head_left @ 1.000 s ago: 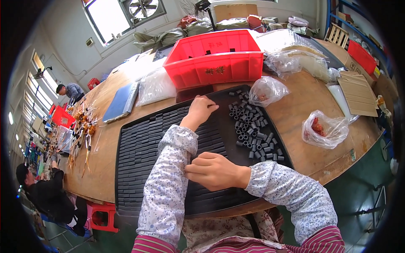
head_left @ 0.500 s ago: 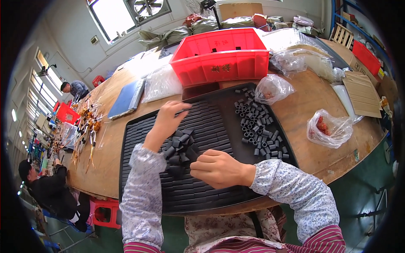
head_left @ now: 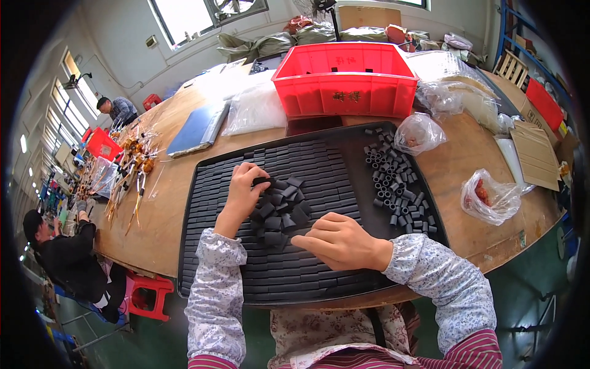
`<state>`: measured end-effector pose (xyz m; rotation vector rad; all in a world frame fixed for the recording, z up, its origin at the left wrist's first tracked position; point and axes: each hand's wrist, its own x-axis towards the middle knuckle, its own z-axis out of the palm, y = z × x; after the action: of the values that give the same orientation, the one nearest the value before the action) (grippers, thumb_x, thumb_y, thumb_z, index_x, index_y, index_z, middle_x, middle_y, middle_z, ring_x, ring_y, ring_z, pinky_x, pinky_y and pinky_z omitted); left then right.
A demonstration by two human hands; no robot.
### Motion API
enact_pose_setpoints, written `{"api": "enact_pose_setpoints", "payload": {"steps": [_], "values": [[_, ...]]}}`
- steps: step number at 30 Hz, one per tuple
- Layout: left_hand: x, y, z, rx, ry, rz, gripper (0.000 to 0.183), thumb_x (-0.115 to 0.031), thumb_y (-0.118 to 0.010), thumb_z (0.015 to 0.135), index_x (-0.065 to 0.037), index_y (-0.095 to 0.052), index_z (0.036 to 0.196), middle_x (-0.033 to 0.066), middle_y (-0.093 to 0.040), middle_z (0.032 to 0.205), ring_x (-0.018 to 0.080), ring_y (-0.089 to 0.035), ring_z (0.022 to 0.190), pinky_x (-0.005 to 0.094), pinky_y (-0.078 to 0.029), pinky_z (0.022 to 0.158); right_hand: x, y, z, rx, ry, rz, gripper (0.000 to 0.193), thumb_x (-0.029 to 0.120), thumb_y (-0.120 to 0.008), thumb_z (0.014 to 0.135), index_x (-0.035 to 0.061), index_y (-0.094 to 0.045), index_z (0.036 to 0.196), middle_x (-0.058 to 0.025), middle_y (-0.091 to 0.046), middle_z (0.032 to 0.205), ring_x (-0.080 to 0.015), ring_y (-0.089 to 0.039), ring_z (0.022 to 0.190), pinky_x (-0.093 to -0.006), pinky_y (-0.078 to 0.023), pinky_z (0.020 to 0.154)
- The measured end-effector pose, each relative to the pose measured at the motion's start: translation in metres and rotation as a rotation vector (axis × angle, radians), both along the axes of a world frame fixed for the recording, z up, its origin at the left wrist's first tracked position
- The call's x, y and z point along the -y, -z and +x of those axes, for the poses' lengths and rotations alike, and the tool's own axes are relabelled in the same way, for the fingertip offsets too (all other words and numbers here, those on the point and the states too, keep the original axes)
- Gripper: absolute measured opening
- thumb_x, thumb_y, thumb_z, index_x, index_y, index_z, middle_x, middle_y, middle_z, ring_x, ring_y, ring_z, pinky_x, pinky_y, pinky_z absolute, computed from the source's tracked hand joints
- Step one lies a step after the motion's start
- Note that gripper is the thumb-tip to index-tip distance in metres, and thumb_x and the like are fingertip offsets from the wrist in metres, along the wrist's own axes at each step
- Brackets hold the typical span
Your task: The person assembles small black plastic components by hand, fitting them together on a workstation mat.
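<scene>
My left hand [head_left: 243,192] is closed in a pinch on a short black tube piece [head_left: 262,181], at the upper left of a loose heap of black pieces [head_left: 281,212]. Just right of that heap, my right hand [head_left: 344,243] hovers over the tray with its fingers curled in and the index finger pointing left; anything inside them is hidden. Beneath both hands lies a large black tray [head_left: 351,147], where flat black pieces [head_left: 270,278] are laid in close rows. Small black tubes [head_left: 393,175] are scattered along the tray's right side.
Behind the tray stands a red plastic bin [head_left: 344,97]. Clear plastic bags [head_left: 491,198] lie to the right, near cardboard [head_left: 533,154]. A blue flat stack [head_left: 198,130] and bundled wires [head_left: 138,157] are on the left. Two other people sit along the table's left side.
My left hand has come down and nearer to the heap, still pinching a dark piece. My right hand has drawn slightly away from the heap. The whole view has shifted a little.
</scene>
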<state>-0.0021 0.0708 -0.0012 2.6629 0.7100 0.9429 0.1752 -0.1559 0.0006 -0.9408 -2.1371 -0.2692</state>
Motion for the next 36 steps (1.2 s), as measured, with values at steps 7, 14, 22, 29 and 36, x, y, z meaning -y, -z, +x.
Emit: {"api": "enact_pose_setpoints", "payload": {"steps": [7, 14, 22, 29, 36], "values": [[0.021, -0.012, -0.008, 0.050, 0.089, -0.287, 0.017, 0.000, -0.075, 0.081, -0.003, -0.075, 0.097, 0.0085, -0.069, 0.089, 0.0161, -0.066, 0.073, 0.0265, -0.051, 0.065, -0.005, -0.007, 0.012, 0.038, 0.087, 0.002, 0.036, 0.006, -0.068, 0.079, 0.0060, -0.062, 0.115, -0.0016, -0.063, 0.084, -0.0188, -0.062, 0.080, -0.0336, -0.049, 0.078], [0.053, -0.029, -0.003, 0.173, 0.155, -0.551, 0.016, -0.001, -0.073, 0.087, 0.000, -0.071, 0.102, 0.0050, -0.069, 0.091, 0.0103, -0.066, 0.076, 0.0225, -0.053, 0.066, -0.012, -0.019, 0.092, 0.063, 0.762, -0.125, 0.012, 0.018, -0.071, 0.079, 0.0071, -0.067, 0.082, -0.0081, -0.067, 0.084, -0.0275, -0.064, 0.088, -0.0414, -0.048, 0.080], [0.093, -0.024, 0.013, 0.191, 0.488, -1.075, 0.013, -0.001, -0.062, 0.096, -0.002, -0.053, 0.086, 0.0095, -0.068, 0.097, 0.0083, -0.065, 0.078, 0.0226, -0.058, 0.069, -0.004, -0.016, 0.102, 0.075, 0.907, -0.360, 0.012, 0.016, -0.076, 0.077, 0.0083, -0.069, 0.083, -0.0090, -0.066, 0.087, -0.0279, -0.064, 0.090, -0.0405, -0.048, 0.082], [0.110, -0.017, 0.019, 0.147, 0.485, -1.168, 0.021, -0.008, -0.071, 0.093, -0.001, -0.052, 0.086, 0.0051, -0.067, 0.095, 0.0087, -0.067, 0.085, 0.0235, -0.057, 0.073, -0.010, -0.004, 0.105, -0.065, 0.766, -0.403, 0.012, 0.006, -0.073, 0.076, 0.0040, -0.065, 0.085, -0.0145, -0.062, 0.091, -0.0334, -0.063, 0.086, -0.0451, -0.050, 0.078], [0.108, -0.014, 0.018, 0.058, 0.444, -1.260, 0.023, -0.007, -0.072, 0.092, 0.001, -0.062, 0.112, 0.0061, -0.070, 0.097, 0.0102, -0.068, 0.085, 0.0249, -0.056, 0.083, -0.015, -0.023, 0.074, -0.579, 0.347, -0.432, 0.017, -0.007, -0.068, 0.081, 0.0025, -0.065, 0.094, -0.0084, -0.061, 0.093, -0.0214, -0.066, 0.086, -0.0300, -0.053, 0.078]]}}
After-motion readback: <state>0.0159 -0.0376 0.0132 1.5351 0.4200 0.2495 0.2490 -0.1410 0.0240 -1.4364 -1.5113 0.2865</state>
